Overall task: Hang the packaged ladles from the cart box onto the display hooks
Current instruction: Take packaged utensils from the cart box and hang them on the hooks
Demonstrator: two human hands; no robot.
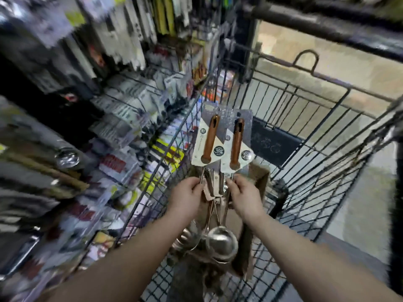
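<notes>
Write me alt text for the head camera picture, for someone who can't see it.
The left hand grips the left packaged ladle and the right hand the right packaged ladle by their steel shafts, wooden handles up, bowls down, above a cardboard box in a wire cart. A blurred display of hanging packaged goods fills the left side.

Over the cart (305, 114), the left hand (187, 194) pinches the thin metal stem of the left ladle (209, 141), and the right hand (245, 194) pinches the stem of the right ladle (236, 144), side by side. Their brown handles and white cards point up, and their shiny bowls (221, 245) hang down over the brown box (260, 177) inside the cart. Left of the cart, the display (122, 110) of packets is a blur.
</notes>
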